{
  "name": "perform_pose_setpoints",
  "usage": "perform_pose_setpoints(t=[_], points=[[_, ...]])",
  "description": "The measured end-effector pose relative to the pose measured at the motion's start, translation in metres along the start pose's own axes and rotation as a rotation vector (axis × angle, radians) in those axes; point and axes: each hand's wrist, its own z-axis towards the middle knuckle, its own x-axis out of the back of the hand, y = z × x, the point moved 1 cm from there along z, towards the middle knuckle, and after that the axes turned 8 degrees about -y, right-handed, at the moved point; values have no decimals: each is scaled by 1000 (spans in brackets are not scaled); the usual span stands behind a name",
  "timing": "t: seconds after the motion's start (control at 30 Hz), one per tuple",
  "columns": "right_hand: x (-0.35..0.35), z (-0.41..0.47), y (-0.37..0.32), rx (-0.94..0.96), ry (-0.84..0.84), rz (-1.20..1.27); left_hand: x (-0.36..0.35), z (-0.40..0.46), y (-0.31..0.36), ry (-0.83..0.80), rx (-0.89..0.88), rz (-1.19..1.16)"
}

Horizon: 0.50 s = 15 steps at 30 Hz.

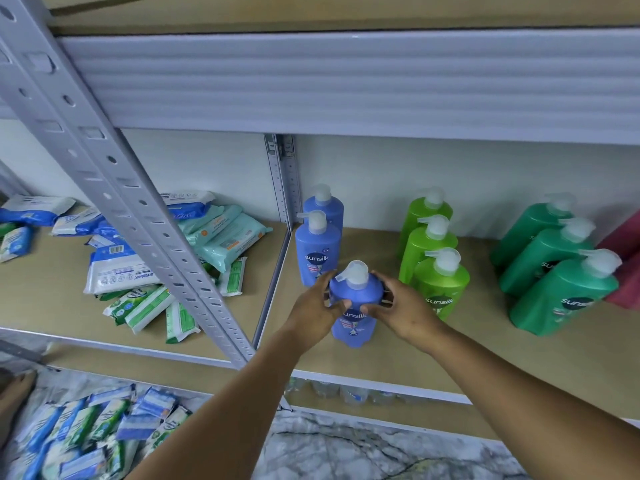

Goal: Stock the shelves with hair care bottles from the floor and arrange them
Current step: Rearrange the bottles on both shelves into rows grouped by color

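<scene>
**Both hands clasp a blue pump bottle at the shelf front**

The left hand [313, 308] and the right hand [401, 306] grip the blue plastic pump-top shampoo bottle [355, 306] from either side, fingers curled round its shoulders and thumbs pressed on its front just above the label. The bottle stands upright on the tan shelf board [398, 355], near the front edge. Its label reads "sunsilk"; the smaller print below is too fine to make out, and both thumbs cover part of the label's upper edge.

Just behind the fingers stand two more blue pump bottles [317, 251] in a line, the nearer one also marked "sunsilk". Beyond the right hand's fingers is a row of three lime-green pump bottles [440, 282], then, further right, three darker green pump bottles [561, 296]; the front one of each reads "sunsilk". A red item [623, 271] is cut off by the right edge.

Left of the left hand, past the grey perforated metal upright [138, 202], lie wipe packets [138, 258]; one reads "antabax" upside down.
</scene>
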Motion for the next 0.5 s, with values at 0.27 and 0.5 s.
perform_pose_setpoints(t=[0.27, 0.5], points=[[-14, 12, -12, 32, 6, 31, 12, -2, -6, 72, 34, -86], [-29, 39, -30, 108, -35, 70, 34, 3, -12, 149, 12, -151]])
